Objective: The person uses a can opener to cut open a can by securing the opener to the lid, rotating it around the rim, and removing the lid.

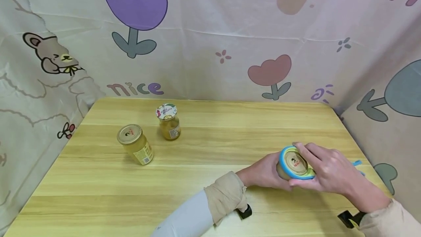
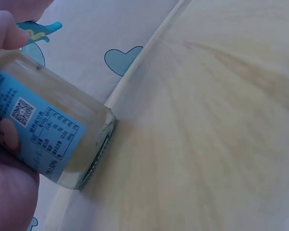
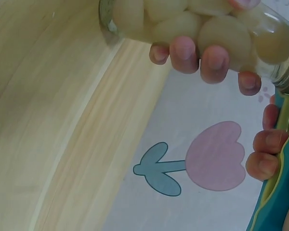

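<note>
My left hand [image 1: 264, 173] grips a glass jar [image 2: 82, 106] around its body. A blue label with a printed code shows in the left wrist view, and pale round pieces of fruit show through the glass in the right wrist view. Around the jar's gold lid [image 1: 296, 162] sits the ring of a blue and yellow-green jar opener [image 1: 282, 163]. My right hand [image 1: 332, 167] holds the opener by its handles [image 3: 274, 192], fingers curled about them. The jar leans, its base close to or on the tabletop; exact contact cannot be told.
A gold-lidded jar [image 1: 136, 145] stands at the left of the wooden table [image 1: 197, 149]. Behind it is a smaller jar [image 1: 169, 123] with a patterned lid. A printed cloth [image 1: 204, 68] hangs along the table's back and sides.
</note>
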A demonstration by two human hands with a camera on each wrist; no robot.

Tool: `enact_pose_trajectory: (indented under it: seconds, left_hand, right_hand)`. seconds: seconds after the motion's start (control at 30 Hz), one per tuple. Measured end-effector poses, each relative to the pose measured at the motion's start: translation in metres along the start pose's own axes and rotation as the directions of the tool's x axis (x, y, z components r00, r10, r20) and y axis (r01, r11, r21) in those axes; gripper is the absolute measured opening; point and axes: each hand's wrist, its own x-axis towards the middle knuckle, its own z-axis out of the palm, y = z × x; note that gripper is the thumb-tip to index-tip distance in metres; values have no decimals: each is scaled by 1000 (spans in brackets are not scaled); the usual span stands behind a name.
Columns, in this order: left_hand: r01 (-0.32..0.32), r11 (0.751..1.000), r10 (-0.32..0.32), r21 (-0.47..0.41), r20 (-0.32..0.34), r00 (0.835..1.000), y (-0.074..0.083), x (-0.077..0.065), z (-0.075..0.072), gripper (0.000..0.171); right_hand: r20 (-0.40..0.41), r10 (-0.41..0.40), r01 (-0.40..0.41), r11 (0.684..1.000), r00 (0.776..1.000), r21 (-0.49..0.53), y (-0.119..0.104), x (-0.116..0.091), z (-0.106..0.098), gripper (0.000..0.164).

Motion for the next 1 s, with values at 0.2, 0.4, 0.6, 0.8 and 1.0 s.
enact_pose_trajectory:
  seconds: [0.2,0.4,0.6,0.8,1.0]
  left_hand:
    - [-20,1000,20,-25,11,1000,-1,0,-1,76]
    - [-3,999,4,-41,25,1000,-1,0,-2,76]
    - [-2,998,4,-63,43,999,0,-1,-3,76]
    - [6,997,-2,-74,51,999,0,-3,-4,75]
    - [-5,999,8,-51,59,998,0,0,-3,75]
  right_hand:
    - [-4,-37,37,999,999,27,3,2,0,89]
    - [-25,-74,75,996,997,54,5,5,0,87]
    - [-7,-105,105,992,994,67,8,6,-1,86]
    - [17,-131,130,989,991,73,11,9,-1,87]
    - [44,-144,142,989,989,48,12,12,-8,88]
